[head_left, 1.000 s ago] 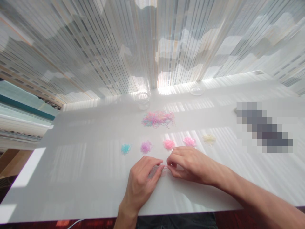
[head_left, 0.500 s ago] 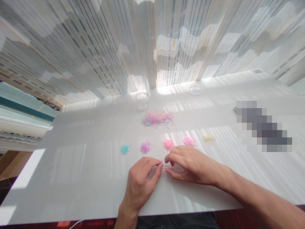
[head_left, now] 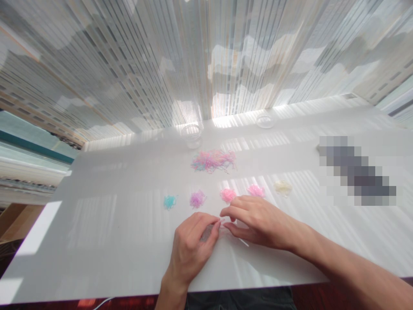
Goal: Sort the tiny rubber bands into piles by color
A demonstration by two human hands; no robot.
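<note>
Over the near middle of the white table, my left hand (head_left: 193, 237) closes thumb and forefinger in a pinch on a thin pink rubber band (head_left: 222, 221), whose end pokes out to the right. My right hand (head_left: 253, 218) is just beside it, thumb and forefinger apart around that end. Small piles of rubber bands lie in a row ahead: teal (head_left: 169, 202), purple (head_left: 197, 199), coral pink (head_left: 228, 195), bright pink (head_left: 256, 190) and pale yellow (head_left: 283, 188). My right knuckles partly cover the coral pink pile's lower edge.
Behind the row lies a larger mixed-colour heap of bands (head_left: 213, 161). Farther back stand a clear round jar (head_left: 191, 134) and a clear lid (head_left: 265, 121), near a striped curtain (head_left: 206, 64). A pixelated dark object (head_left: 358, 172) lies at the right of the table (head_left: 106, 245).
My right thumb and forefinger have shifted slightly left, closer to my left fingertips. The pink strands between the hands have moved a little. The left hand stays in place.
</note>
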